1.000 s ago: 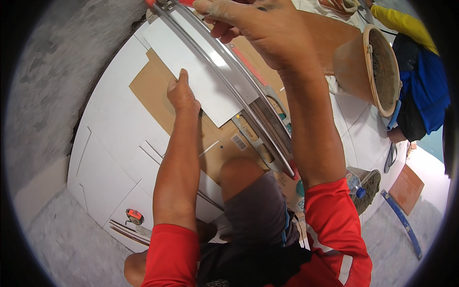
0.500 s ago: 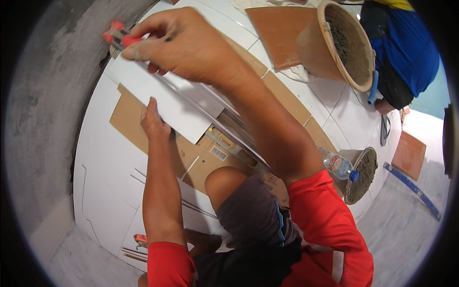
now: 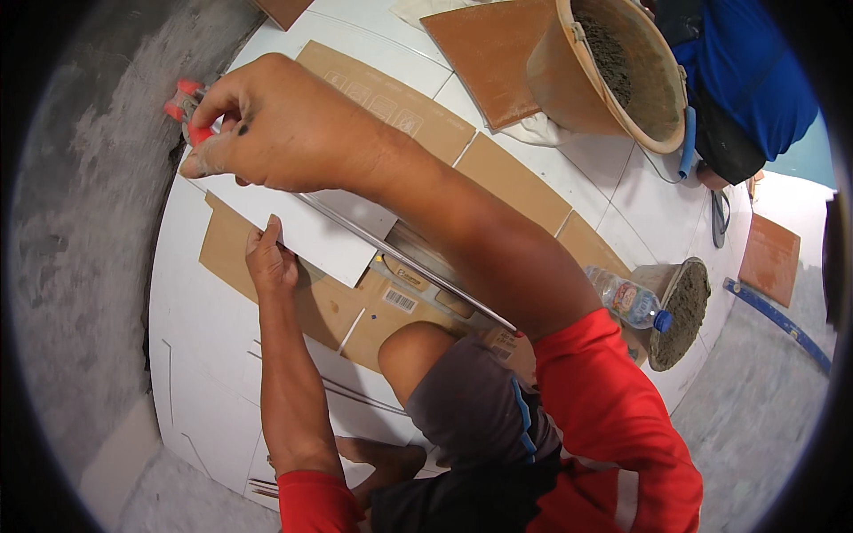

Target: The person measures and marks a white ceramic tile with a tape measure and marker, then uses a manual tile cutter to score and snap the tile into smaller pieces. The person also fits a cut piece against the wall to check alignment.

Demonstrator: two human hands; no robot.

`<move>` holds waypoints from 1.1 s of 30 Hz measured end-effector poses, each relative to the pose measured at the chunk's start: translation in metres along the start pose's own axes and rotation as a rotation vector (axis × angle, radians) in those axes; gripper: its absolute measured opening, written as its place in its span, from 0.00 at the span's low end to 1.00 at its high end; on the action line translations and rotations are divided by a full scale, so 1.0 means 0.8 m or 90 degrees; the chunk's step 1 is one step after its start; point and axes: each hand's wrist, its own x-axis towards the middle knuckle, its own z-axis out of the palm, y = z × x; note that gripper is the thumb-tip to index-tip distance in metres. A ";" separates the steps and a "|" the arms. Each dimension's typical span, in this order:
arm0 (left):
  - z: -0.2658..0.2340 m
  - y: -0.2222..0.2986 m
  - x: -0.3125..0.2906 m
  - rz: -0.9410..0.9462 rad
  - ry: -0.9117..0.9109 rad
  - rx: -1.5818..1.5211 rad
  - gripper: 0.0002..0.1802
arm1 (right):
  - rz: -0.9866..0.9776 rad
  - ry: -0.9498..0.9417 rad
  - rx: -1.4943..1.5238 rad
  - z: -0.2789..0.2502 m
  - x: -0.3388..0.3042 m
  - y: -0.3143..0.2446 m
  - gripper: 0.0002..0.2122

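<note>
Biggest thing here is the rough grey wall (image 3: 89, 178), taking up roughly 8 to 11 o'clock. Beside it there's a white tiled floor (image 3: 218, 377) with brown cardboard (image 3: 524, 178) spread across the middle. A person in blue (image 3: 755, 80) is over at 2 o'clock, next to a big mortar bucket (image 3: 558, 71) at 1 o'clock, and a brown tile (image 3: 484, 53) lies beside that.

Dead centre, a tile cutter (image 3: 409, 264) slants its metal rail from 10 to 4 o'clock above a white tile (image 3: 320, 237), which sits between 9 and 10 o'clock. Smaller mortar bucket (image 3: 653, 281) at 3 o'clock, clear bottle (image 3: 625, 293) near it.

Right arm reaches way across, and the right hand (image 3: 284, 124) has thumb and fingers curled round the red handle (image 3: 199, 135) at 10 o'clock. Left arm comes up from 7 o'clock; left hand (image 3: 271, 259) touches the white tile's near edge, thumb up. Fingers are partly hidden, so can't tell if it's pinching or just resting there.
</note>
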 end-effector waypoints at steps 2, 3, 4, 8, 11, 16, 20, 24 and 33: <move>-0.005 -0.003 0.003 0.007 -0.015 -0.004 0.07 | 0.000 -0.001 -0.020 -0.001 0.000 -0.001 0.15; -0.008 -0.004 0.005 0.011 -0.022 -0.006 0.07 | 0.000 -0.002 -0.027 -0.001 0.000 -0.002 0.16; -0.010 -0.006 0.008 0.015 -0.024 -0.009 0.07 | 0.000 -0.003 -0.034 -0.001 0.001 -0.004 0.16; -0.014 -0.007 0.009 0.021 -0.018 -0.010 0.07 | -0.005 -0.002 -0.040 0.002 0.004 0.000 0.18; -0.011 -0.006 0.006 0.021 -0.023 -0.004 0.08 | -0.012 0.000 -0.061 0.001 0.003 0.001 0.19; -0.004 -0.009 0.008 0.030 -0.031 -0.004 0.08 | 0.003 0.000 -0.071 -0.004 0.000 -0.003 0.21; -0.020 -0.010 0.015 0.033 -0.034 -0.009 0.10 | 0.024 0.005 -0.145 0.001 0.004 -0.010 0.18; -0.015 -0.015 0.011 0.061 -0.055 -0.035 0.16 | 0.085 -0.045 -0.041 -0.003 0.004 -0.022 0.17; -0.007 -0.001 -0.002 0.019 0.023 0.070 0.11 | 0.169 -0.048 0.035 0.002 0.008 -0.035 0.17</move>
